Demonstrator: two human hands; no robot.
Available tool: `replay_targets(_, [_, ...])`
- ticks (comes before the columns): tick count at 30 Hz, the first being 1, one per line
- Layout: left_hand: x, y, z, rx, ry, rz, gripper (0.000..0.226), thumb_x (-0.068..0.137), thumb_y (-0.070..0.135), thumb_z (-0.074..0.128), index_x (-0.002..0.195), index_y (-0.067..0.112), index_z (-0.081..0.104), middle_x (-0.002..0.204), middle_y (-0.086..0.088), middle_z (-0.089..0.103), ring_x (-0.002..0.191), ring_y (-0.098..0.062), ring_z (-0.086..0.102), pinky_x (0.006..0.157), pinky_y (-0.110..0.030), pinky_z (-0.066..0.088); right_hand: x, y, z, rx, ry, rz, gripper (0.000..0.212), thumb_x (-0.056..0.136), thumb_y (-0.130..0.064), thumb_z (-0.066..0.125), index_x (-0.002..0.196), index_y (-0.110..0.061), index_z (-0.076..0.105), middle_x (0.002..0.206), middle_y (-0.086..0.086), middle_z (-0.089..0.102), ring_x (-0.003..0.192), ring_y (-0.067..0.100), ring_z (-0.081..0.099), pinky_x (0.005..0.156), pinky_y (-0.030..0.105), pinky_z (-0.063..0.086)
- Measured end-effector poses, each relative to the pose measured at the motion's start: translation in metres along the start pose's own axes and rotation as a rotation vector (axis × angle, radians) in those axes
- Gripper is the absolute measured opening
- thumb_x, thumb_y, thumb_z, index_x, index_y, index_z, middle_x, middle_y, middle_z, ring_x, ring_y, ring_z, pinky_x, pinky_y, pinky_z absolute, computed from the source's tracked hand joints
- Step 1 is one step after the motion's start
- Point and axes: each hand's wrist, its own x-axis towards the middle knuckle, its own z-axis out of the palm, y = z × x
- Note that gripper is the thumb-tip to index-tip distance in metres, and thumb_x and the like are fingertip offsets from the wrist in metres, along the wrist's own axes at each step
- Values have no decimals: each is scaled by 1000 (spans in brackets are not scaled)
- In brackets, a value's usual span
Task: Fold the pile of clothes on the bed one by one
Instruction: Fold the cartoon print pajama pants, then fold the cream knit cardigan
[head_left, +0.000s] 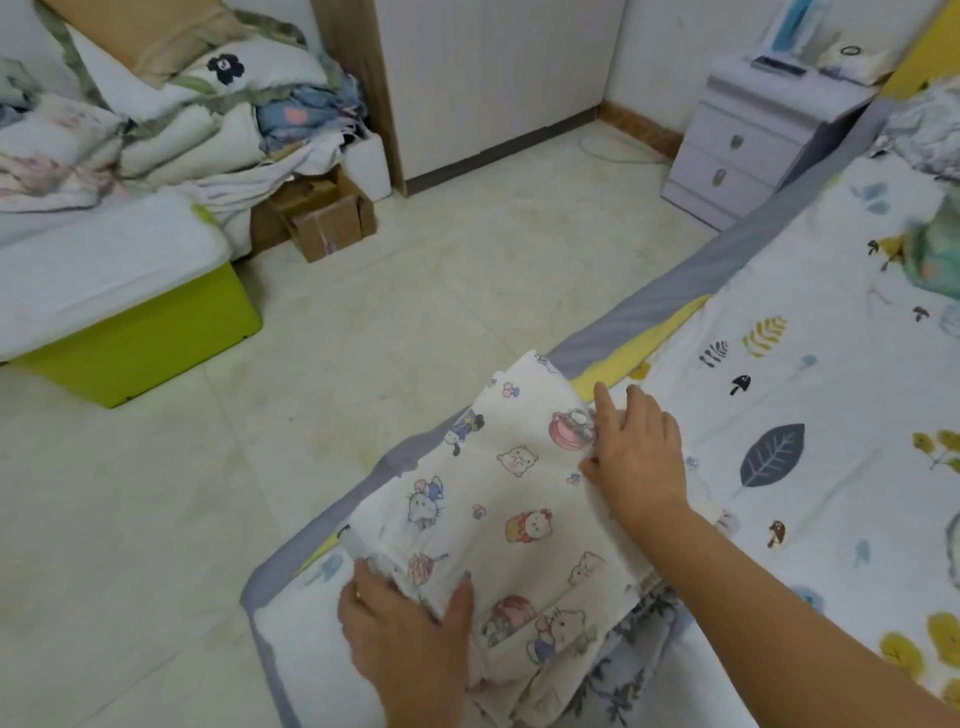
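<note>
White cotton garment printed with small cartoon animals (519, 519) lies flat near the bed's (810, 395) grey-edged corner, between both hands. Left hand (410, 623) grips the garment's gathered near edge, thumb on top, fingers curled under the cloth. Right hand (639, 457) rests flat on the far right edge, fingers straight. A blue-grey leaf-print cloth (634, 649) shows beneath the garment, below the right forearm. More clothing (935, 254), blurred, lies well beyond the right hand.
</note>
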Motion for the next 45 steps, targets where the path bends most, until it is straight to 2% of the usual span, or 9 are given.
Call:
replay_targets(4, [13,14,-10,355,72,640,71,74,45,49,136,15,35,140,-19,33,133,-31,28,105,-52,26,-29,-28,2,4,181,-72,67,77,-27,60,137,-10,37,141,28,36,133,39,27,106,59,17])
replay_targets(9, [40,3,4,662,-372,608,66,92,57,4,136,19,36,142,-17,42,141,-28,18,115,-38,-11,-55,-28,36,-14,-228,28,76,79,-58,29,143,-15,29,148,23,29,136,39,24,109,57,6])
replay_targets(15, [56,7,4,774,-501,572,81,89,62,0,136,18,49,139,-20,46,129,-32,37,104,-47,16,-44,-30,34,-2,-316,49,75,87,-56,29,149,-17,12,152,24,18,140,38,13,110,54,-1])
replay_targets(17, [59,17,-6,850,-482,571,80,84,63,-1,149,22,20,155,-17,15,143,-32,16,110,-46,5,-41,-32,21,7,-368,15,70,96,-47,31,150,-19,-3,157,15,-7,144,34,-5,112,52,-8])
replay_targets(19, [60,26,-13,868,-510,572,69,90,55,20,150,22,8,157,-13,0,145,-29,2,114,-47,1,-45,-30,3,164,-353,10,59,97,-33,37,149,-16,14,156,13,12,143,31,11,115,47,8])
replay_targets(23, [51,59,-34,674,-512,695,49,85,38,39,128,19,50,137,-7,44,123,-25,45,100,-36,32,-64,-19,-39,382,-286,28,43,96,-19,39,139,-14,38,132,8,48,120,26,45,99,34,36])
replay_targets(32, [-21,137,-57,630,-756,913,35,96,33,43,129,21,46,126,2,54,111,-14,52,88,-22,39,-134,32,-117,324,-502,99,29,96,-17,39,118,-6,53,116,15,59,103,30,55,72,32,40])
replay_targets(38, [-112,175,-39,704,-842,1048,4,96,30,43,97,27,46,90,9,51,103,-15,55,58,-12,31,-218,100,-157,323,-539,252,34,96,-22,42,128,-11,48,128,14,52,115,31,49,91,35,40])
replay_targets(45, [-241,201,-4,665,-904,1187,36,96,38,44,129,25,44,127,4,54,111,-11,53,83,-19,38,-317,202,-186,281,-508,399,36,97,-24,40,131,-12,46,128,14,50,116,29,49,88,33,40])
